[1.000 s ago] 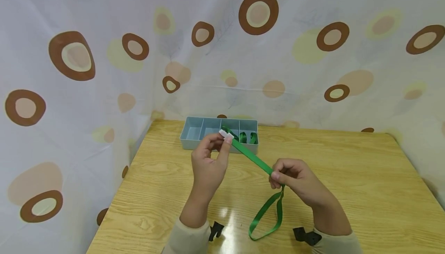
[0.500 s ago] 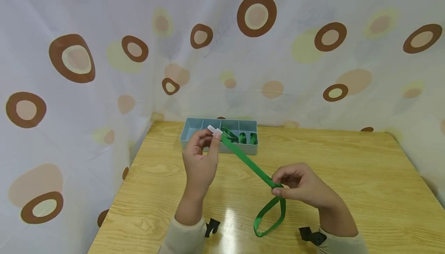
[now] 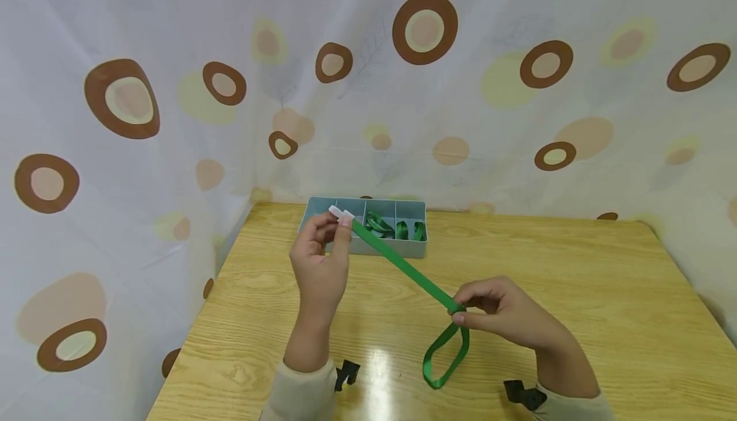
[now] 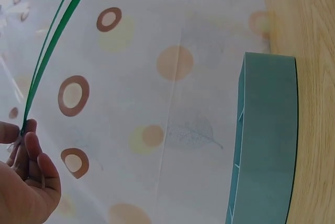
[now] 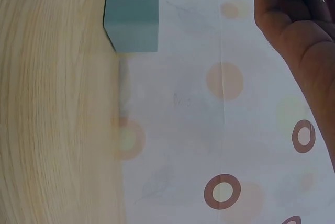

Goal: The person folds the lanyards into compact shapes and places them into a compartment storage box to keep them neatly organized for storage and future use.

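A green ribbon lanyard (image 3: 403, 266) stretches slantwise between both hands above the table. My left hand (image 3: 319, 264) pinches its white plastic clip (image 3: 342, 214) between thumb and fingers, in front of the box. Lower and to the right, my right hand (image 3: 503, 312) pinches the ribbon between thumb and index finger. Below that grip the rest hangs as a loop (image 3: 427, 370). The left wrist view shows two ribbon strands (image 4: 55, 43) rising from the left fingers (image 4: 32, 145). In the right wrist view my hand (image 5: 301, 30) is cut off at the edge, its fingertips hidden.
A blue-grey divided box (image 3: 380, 248) stands at the back of the wooden table (image 3: 576, 280). Green ribbons (image 3: 377, 224) lie in its two right compartments. A patterned curtain (image 3: 489, 11) hangs behind and at the sides. Black straps (image 3: 524, 395) stick out at both cuffs.
My left hand has moved left with the white clip. The right hand has shifted slightly right and down. More ribbon spans between them, and the hanging loop is smaller.
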A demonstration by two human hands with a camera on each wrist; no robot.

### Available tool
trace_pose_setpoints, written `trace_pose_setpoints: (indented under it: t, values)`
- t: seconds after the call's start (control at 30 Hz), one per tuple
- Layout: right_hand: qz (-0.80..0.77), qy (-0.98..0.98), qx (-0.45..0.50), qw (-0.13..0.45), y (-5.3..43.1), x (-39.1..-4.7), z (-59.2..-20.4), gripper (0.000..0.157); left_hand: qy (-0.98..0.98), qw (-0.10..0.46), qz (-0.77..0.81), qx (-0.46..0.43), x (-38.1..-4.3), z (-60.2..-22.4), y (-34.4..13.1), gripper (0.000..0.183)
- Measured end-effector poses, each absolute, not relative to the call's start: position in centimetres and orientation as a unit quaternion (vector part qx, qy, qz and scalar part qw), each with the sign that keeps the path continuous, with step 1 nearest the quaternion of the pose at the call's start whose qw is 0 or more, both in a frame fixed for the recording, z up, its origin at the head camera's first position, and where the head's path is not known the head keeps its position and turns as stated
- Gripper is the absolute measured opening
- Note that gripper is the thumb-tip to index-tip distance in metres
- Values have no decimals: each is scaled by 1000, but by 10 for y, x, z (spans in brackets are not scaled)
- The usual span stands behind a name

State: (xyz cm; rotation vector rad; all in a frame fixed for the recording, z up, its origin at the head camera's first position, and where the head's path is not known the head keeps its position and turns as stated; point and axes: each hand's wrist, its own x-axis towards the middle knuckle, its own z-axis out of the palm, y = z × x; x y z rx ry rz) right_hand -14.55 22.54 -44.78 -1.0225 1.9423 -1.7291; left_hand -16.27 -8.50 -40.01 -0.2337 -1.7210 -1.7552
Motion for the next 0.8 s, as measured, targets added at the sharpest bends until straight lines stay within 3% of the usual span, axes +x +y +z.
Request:
trace_pose_setpoints:
  t: [0.8]
  values:
    - [-583, 699, -368, 192, 252, -156, -449, 21, -639, 368, -674, -34, -170, -396, -104, 19]
